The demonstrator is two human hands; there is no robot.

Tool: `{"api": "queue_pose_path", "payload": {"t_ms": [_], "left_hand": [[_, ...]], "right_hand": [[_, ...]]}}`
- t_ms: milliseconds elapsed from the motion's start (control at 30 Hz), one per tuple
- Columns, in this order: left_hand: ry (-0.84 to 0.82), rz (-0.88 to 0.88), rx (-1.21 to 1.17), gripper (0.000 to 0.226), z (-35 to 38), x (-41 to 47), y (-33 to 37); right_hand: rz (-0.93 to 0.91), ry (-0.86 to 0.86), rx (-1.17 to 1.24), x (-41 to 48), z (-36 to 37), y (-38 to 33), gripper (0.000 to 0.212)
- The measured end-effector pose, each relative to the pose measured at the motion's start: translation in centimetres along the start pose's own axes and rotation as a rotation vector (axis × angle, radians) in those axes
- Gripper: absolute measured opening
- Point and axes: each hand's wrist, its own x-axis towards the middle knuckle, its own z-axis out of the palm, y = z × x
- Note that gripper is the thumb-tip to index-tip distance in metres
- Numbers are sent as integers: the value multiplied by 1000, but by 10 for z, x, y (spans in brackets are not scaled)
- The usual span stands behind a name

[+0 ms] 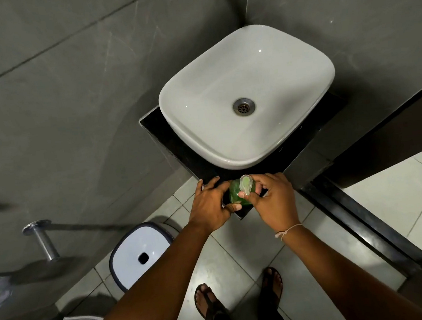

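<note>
Bottle [234, 193] holds green liquid; left hand [209, 205], right hand [274, 197] grip it.

A bathroom — a white vessel basin [245, 77] with a metal drain [244, 106] sits on a black counter [192, 169] just beyond the left hand [209, 204]. Below and left of that hand, a lidded white bin [139, 254] stands on pale floor tiles [242, 261] — farther left, a chrome peg [41, 239] juts from grey wall tiles [66, 97].

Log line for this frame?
left hand: grips green soap dispenser | right hand: pinches pump nozzle | dispenser: on black counter corner
</note>
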Motion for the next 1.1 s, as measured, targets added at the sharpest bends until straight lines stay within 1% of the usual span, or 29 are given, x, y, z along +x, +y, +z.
{"api": "queue_pose_path", "payload": {"t_ms": [67,300,367,467,500,600,733,867,1033,1100], "left_hand": [[1,2,3,65,0,0,0],[19,-4,7,67,3,-2,-1],[27,-2,4,67,4,-2,-1],[22,-3,8,67,3,-3,0],[15,-7,12,68,3,-3,0],[8,-3,21,68,2,-2,-1],[-3,5,38,68,-1,0,-1],[-9,1,45,68,0,1,0],[-18,-8,56,69,-1,1,0],[-25,-6,45,74,-3,0,2]], "right_hand": [[8,7,8,0,2,1,27],[-21,-64,29,5,-3,0,33],[-22,-96,23,5,-5,-4,40],[-64,-130,62,-4,-17,-5,61],[-81,-117,90,-8,-23,-5,61],[-121,-69,141,-16,-35,-13,46],[-77,-65,69,-6,-37,-32,42],[-61,-66,34,0,-33,-36,27],[-42,-81,15,-1,-31,-34,29],[-35,-87,16,-2,-33,-35,31]]}}
